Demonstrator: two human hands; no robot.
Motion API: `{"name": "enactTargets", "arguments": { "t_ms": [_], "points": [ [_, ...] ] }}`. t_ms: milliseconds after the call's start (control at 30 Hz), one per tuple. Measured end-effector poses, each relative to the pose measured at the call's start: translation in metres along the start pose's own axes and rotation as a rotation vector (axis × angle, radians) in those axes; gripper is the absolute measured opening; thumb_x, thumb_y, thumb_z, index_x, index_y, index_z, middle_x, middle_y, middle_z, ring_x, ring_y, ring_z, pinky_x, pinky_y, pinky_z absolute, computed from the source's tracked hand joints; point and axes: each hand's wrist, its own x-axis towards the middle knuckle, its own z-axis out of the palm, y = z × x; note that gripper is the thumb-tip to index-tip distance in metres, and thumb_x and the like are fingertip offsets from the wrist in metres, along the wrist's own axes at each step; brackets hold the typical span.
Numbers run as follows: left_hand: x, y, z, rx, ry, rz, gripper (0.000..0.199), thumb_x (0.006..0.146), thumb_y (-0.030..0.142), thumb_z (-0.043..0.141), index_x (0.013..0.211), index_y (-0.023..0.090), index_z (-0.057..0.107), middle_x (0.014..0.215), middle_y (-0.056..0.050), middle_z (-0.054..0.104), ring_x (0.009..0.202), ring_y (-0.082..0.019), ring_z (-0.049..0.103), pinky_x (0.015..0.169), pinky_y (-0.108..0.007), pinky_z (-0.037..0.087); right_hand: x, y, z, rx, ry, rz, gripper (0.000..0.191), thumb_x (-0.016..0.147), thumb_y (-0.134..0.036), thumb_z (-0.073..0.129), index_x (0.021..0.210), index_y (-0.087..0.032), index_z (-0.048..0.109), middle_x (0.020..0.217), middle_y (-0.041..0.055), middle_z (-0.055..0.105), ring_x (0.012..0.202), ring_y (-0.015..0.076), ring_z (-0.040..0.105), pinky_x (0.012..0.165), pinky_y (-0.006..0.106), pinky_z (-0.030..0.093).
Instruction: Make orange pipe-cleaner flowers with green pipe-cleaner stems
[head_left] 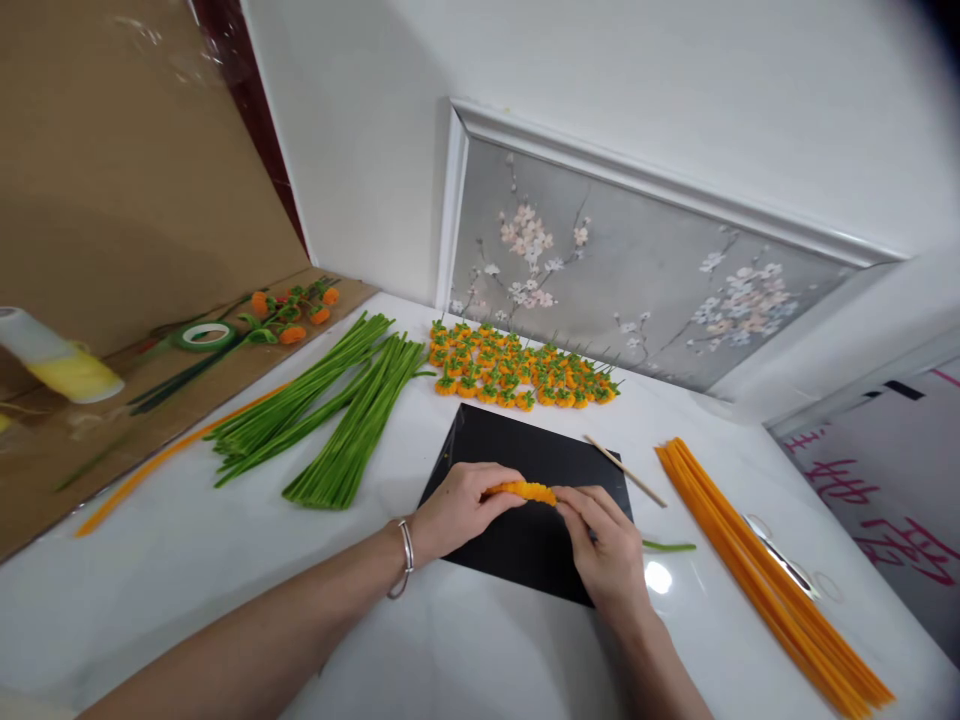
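Observation:
An orange fuzzy coiled piece (pixel 531 491) is stretched between both hands above the black mat (pixel 510 548). My left hand (pixel 466 505), with a silver bracelet at its wrist, pinches its left end. At the other end, the fingers of my right hand (pixel 604 540) are closed on its tip. A short green stem (pixel 669 547) lies on the table just right of my right hand. Across the mat's upper right edge rests a thin wooden stick (pixel 626 471).
Green stems (pixel 352 430) lie in bundles at the left. Behind the mat stand rows of small orange-and-green pieces (pixel 517 370). Orange strips (pixel 765 570) and scissors (pixel 784 560) are at the right. Cardboard (pixel 45 480) holds green tape (pixel 205 336) and a yellow-and-white roll (pixel 64 360).

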Motion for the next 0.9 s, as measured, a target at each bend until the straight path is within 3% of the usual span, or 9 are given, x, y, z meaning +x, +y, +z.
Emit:
{"name": "enactTargets", "arguments": {
  "t_ms": [200,300,500,600,700,900],
  "points": [
    [-0.001,-0.002,0.001,-0.041,-0.047,0.001,0.022,0.085,0.022,0.061,0.105,0.019,0.07,0.095,-0.002,0.074,0.079,-0.014,0.066,0.075,-0.022,0.049,-0.002,0.001,0.002,-0.013,-0.045,0.009,0.02,0.092,-0.016,0.05,0.101,-0.02,0.067,0.085,0.0048,0.064,0.077,0.0144,0.064,0.072,0.024,0.054],
    [-0.001,-0.004,0.001,-0.074,-0.053,-0.064,0.023,0.083,0.022,0.062,0.104,0.019,0.071,0.093,-0.002,0.074,0.074,-0.014,0.066,0.072,-0.022,0.049,-0.004,0.002,0.003,-0.027,-0.075,0.021,0.022,0.093,-0.018,0.049,0.108,-0.021,0.065,0.084,0.0039,0.064,0.075,0.0136,0.064,0.07,0.023,0.054],
    [0.0,-0.005,0.001,-0.133,-0.011,-0.237,0.027,0.079,0.025,0.065,0.104,0.018,0.072,0.083,-0.002,0.074,0.063,-0.011,0.061,0.062,-0.02,0.046,-0.004,0.018,-0.01,-0.195,-0.179,0.015,0.036,0.092,-0.029,0.053,0.128,-0.024,0.053,0.108,0.0063,0.066,0.093,0.0195,0.064,0.08,0.033,0.051],
    [0.001,-0.004,0.001,-0.141,-0.006,-0.276,0.028,0.079,0.027,0.065,0.104,0.017,0.072,0.07,0.0,0.07,0.056,-0.009,0.055,0.056,-0.019,0.042,-0.003,0.026,-0.017,-0.264,-0.187,-0.038,0.025,0.095,-0.03,0.047,0.112,-0.021,0.063,0.093,0.0053,0.07,0.081,0.0191,0.064,0.076,0.034,0.047],
    [0.0,-0.004,0.001,-0.146,-0.035,-0.264,0.025,0.079,0.028,0.064,0.101,0.018,0.074,0.063,0.003,0.065,0.053,-0.008,0.049,0.052,-0.018,0.037,-0.003,0.026,-0.019,-0.283,-0.215,-0.078,0.028,0.098,-0.028,0.04,0.1,-0.019,0.067,0.082,0.0047,0.069,0.073,0.0172,0.062,0.07,0.031,0.043],
    [-0.002,-0.005,0.001,-0.09,-0.144,-0.2,0.03,0.081,0.031,0.063,0.107,0.019,0.072,0.073,0.002,0.069,0.058,-0.01,0.052,0.055,-0.019,0.037,-0.003,0.022,-0.025,-0.537,-0.258,-0.143,0.037,0.097,-0.014,0.034,0.106,-0.021,0.069,0.072,0.003,0.064,0.067,0.0163,0.058,0.062,0.03,0.034]
  ]
}}
